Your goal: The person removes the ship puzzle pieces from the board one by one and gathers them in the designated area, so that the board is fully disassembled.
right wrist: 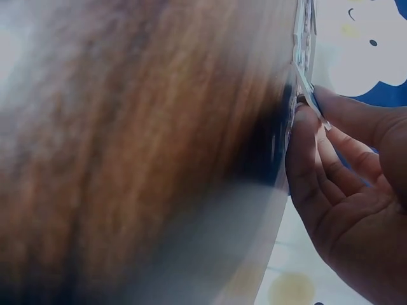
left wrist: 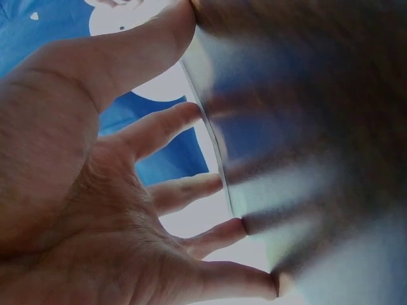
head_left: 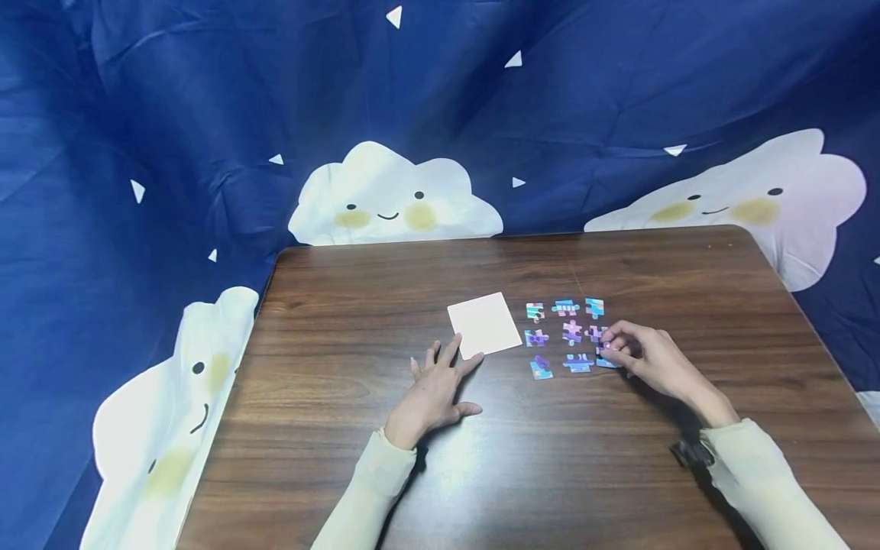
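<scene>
My right hand (head_left: 653, 360) pinches a small jigsaw puzzle piece (right wrist: 316, 109) between thumb and fingers, tilted up from the tabletop in the right wrist view. In the head view the fingers partly hide this piece and those at the right end of the layout. Loose puzzle pieces in purple, pink and blue lie in rough rows, among them a bottom-middle piece (head_left: 579, 364) and a top-right piece (head_left: 594, 307). My left hand (head_left: 428, 396) rests with fingers spread, its fingertips at the near edge of a white square board (head_left: 484, 325).
The brown wooden table (head_left: 330, 382) has rounded far corners. Behind it hangs a dark blue curtain (head_left: 206, 92) with smiling white clouds (head_left: 392, 202). A small black object (head_left: 690, 453) sits by the right cuff.
</scene>
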A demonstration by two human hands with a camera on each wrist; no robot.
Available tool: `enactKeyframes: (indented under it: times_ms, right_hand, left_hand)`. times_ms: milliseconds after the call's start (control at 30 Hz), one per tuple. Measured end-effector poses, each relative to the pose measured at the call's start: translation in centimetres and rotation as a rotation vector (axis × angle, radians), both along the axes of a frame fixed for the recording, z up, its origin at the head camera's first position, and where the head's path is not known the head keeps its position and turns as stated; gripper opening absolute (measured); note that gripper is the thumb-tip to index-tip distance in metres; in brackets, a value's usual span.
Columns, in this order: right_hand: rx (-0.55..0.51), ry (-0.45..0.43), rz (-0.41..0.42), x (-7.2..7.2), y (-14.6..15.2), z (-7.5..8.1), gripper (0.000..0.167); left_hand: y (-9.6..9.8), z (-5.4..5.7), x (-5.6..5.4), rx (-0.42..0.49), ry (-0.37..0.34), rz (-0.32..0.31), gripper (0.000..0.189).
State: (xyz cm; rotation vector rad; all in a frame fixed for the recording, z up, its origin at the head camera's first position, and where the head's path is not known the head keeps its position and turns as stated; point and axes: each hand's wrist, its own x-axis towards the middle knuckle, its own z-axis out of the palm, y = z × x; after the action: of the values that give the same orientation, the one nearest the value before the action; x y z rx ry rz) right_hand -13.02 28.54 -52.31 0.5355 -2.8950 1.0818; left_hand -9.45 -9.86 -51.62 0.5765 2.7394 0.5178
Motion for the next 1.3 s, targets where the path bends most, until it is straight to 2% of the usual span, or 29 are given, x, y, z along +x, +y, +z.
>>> enactKeyframes:
  times_ms: [200,500,1033,1300]
  right_hand:
    - [0.001,-0.003,0.006,0.33,0.30,-0.19,0.015]
    - [0.035,0.083,-0.004,0.56,0.49,-0.83,0.018]
    - [0.042,0.056,-0.025,0.70,0.23,-0.67,0.016]
    - [0.028,0.096,-0.054,0.65,0.04,-0.42,0.011]
  left_hand:
    - [0.02,-0.15,0.20,0.010,0.005,0.005,0.088]
    - [0.06,-0.15,0.24,0.022,-0.011,0.013,0.088]
    - [0.03,-0.44,0.05,-0.012,0.010,-0.005,0.092]
    - [-0.19,-0.64,0.10,0.031,0.015,0.005,0.095]
